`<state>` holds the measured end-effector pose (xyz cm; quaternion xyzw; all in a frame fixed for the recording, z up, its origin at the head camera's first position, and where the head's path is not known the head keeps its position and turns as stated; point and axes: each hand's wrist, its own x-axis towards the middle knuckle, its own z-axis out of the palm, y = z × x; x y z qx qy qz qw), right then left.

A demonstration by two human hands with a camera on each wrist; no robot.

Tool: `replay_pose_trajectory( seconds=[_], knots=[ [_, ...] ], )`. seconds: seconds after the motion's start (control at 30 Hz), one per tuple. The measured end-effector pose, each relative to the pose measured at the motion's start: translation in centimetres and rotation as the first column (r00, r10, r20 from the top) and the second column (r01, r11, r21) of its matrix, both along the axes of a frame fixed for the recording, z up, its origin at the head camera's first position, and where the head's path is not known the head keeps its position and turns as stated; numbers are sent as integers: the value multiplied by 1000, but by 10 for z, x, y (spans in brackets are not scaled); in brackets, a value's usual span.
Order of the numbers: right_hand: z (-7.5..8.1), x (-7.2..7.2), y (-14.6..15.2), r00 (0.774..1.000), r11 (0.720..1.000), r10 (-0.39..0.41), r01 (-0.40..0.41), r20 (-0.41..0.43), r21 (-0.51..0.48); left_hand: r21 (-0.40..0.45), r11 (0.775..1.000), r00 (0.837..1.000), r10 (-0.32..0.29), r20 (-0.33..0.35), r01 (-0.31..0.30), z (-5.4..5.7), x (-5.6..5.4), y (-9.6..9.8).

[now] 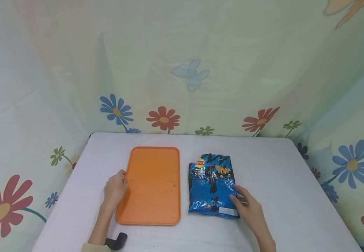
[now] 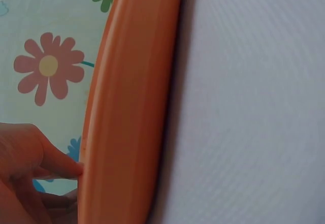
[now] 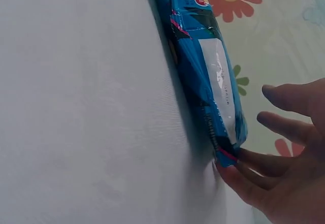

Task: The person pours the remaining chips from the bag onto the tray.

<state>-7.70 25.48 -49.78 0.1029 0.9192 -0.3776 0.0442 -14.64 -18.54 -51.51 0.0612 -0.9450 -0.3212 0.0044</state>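
In the head view, my left hand grips the left rim of a flat orange tray, with small crumbs scattered on it. The left wrist view has the tray's outer side up close, with fingers bent against its rim. To the right of the tray lies a blue chip bag, its top left corner cut or folded away. My right hand touches the bag's right edge with fingers spread. In the right wrist view, the lower fingers meet the bag's corner, and the upper digits stand apart from it.
Both items lie on a white-covered table. Beside the left wrist is a small black object, probably part of the wrist gear. A curtain printed with flowers and butterflies surrounds the table at the back and sides.
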Motion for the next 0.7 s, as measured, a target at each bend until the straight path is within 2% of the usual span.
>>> replay_pose_trajectory(
  seconds=[0.13,0.3,0.4,0.7],
  knots=[
    [-5,1,-1,999,996,-28,31,43,-82,-7,1000,1000,0,-7,0,-1,0,0],
    [-13,2,-1,991,975,-69,92,117,-201,-14,1000,1000,9,-11,-9,-2,0,0],
    [-16,4,0,988,970,-77,105,136,-219,-15,1000,1000,15,-5,-15,-3,0,0],
    [-21,8,-1,994,978,11,11,107,-210,-17,1000,1000,24,8,-23,-3,-2,1]
  ],
)
